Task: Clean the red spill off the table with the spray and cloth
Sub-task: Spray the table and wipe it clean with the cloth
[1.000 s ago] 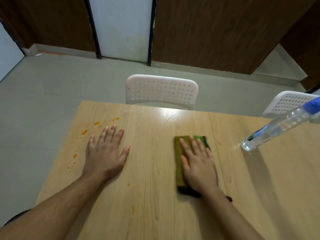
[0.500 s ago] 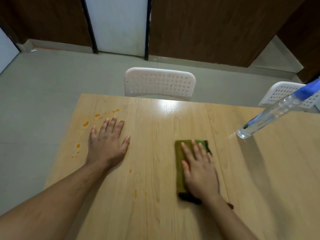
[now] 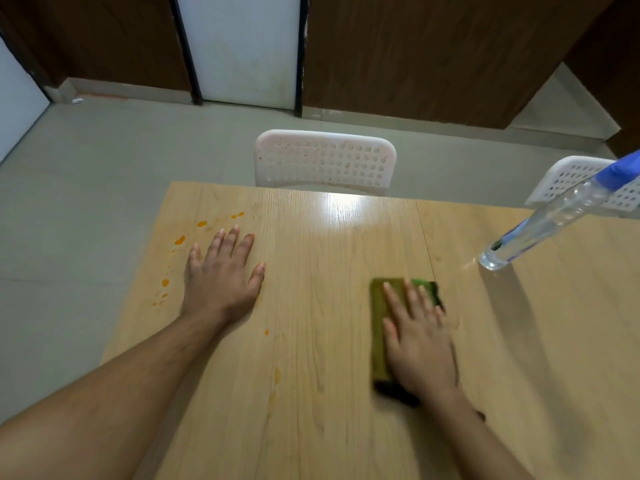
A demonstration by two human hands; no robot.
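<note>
Orange-red spill drops (image 3: 180,240) dot the far left part of the light wooden table (image 3: 322,427), with more spots (image 3: 266,331) nearer the middle. My left hand (image 3: 221,278) lies flat on the table just right of the drops, fingers spread. My right hand (image 3: 415,337) presses flat on a folded olive-green cloth (image 3: 378,327) at the table's middle. The cloth's right part is hidden under the hand. A clear spray bottle (image 3: 540,226) with a blue top stands on the table at the far right.
A white perforated chair (image 3: 323,161) stands at the table's far edge. A second white chair (image 3: 571,178) shows behind the bottle at the right. Grey floor lies to the left of the table's edge.
My right hand has slid the cloth a little towards me. My left hand has stayed flat beside the drops.
</note>
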